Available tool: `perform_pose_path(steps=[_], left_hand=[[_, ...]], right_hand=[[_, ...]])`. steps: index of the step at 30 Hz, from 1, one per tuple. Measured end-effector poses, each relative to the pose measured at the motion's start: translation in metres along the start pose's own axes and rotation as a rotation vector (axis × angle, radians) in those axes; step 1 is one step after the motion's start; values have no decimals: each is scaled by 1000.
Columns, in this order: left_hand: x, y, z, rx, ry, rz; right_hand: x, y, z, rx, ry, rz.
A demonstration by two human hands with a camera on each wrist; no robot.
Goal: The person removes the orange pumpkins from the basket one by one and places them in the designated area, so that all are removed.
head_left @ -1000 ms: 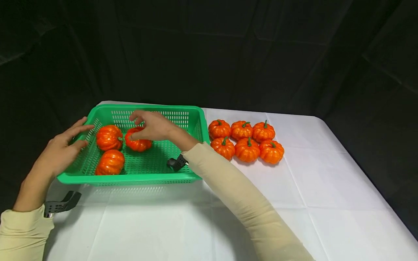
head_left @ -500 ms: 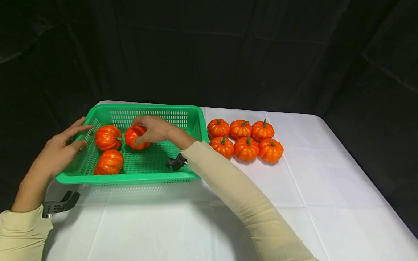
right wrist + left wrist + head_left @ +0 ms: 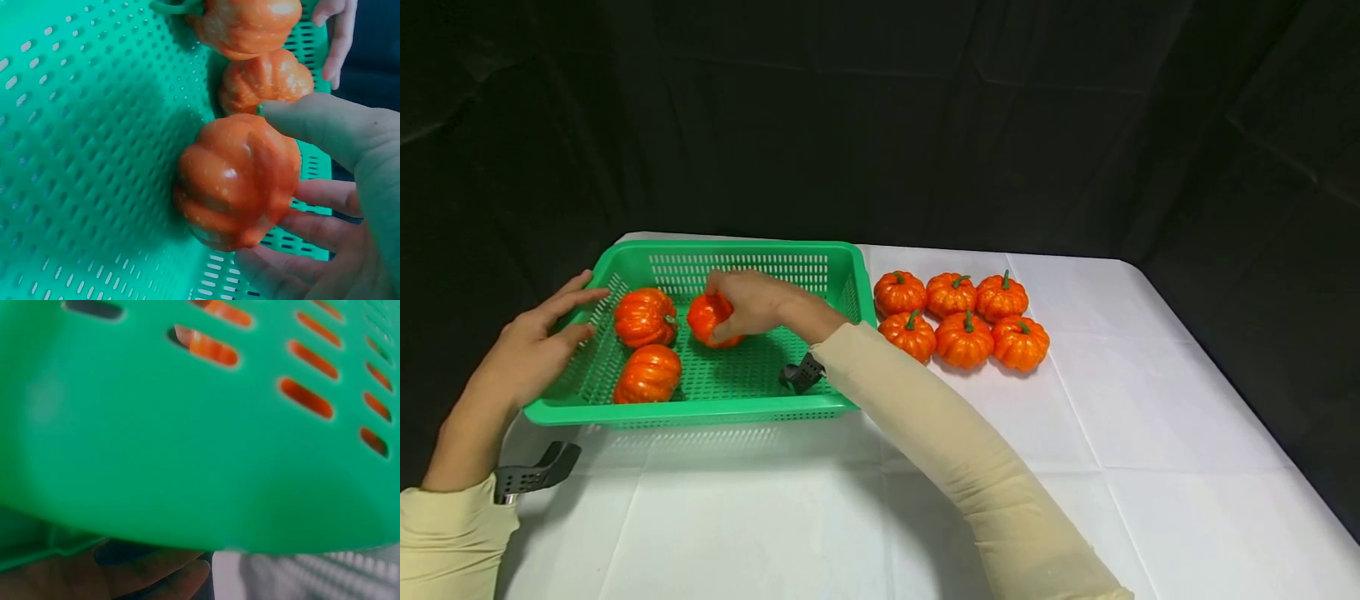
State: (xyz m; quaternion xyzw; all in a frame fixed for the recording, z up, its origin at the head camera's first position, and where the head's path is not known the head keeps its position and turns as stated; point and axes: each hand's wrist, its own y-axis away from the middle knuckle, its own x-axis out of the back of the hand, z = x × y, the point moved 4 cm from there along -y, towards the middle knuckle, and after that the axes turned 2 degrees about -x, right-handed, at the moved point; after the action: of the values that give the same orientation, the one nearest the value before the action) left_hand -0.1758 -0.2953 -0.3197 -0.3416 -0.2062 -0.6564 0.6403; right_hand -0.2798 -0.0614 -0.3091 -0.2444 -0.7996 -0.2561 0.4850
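Two pale sleeves (image 3: 955, 450) cross the near part of the white table (image 3: 737, 517). The left hand (image 3: 531, 350) is at the left edge of the green basket (image 3: 700, 410), fingers spread and holding nothing, perhaps for steadying it; green plastic fills most of the left wrist view, so I cannot tell if it presses. Inside, toward the left end, two pumpkins (image 3: 649, 375) lie on their sides. Beside them, the right hand (image 3: 752, 302) bends thumb and fingers around a third pumpkin (image 3: 703, 319), opened only as wide as its body, probably because this round shape could roll. Outside, rightward, six pumpkins (image 3: 964, 342) stand stem-up in two close rows, maybe for order. Behind hangs black cloth (image 3: 880, 125).
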Motion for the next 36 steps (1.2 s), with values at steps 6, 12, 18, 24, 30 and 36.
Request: perform_pose_path(steps=[6, 12, 18, 24, 30, 36], left_hand=[[1, 1, 1, -1, 5, 9], [1, 1, 2, 4, 0, 9], [1, 2, 4, 3, -16, 9], [1, 2, 4, -3, -12, 12], [2, 2, 4, -7, -8, 10], [1, 2, 3, -5, -5, 10]], right_hand=[[-1, 1, 0, 1, -10, 10], [0, 1, 1, -46, 50, -7], [-1, 3, 4, -89, 92, -37], [-2, 6, 6, -100, -40, -73], [-4, 7, 7, -141, -82, -116], [-5, 7, 9, -163, 27, -173]])
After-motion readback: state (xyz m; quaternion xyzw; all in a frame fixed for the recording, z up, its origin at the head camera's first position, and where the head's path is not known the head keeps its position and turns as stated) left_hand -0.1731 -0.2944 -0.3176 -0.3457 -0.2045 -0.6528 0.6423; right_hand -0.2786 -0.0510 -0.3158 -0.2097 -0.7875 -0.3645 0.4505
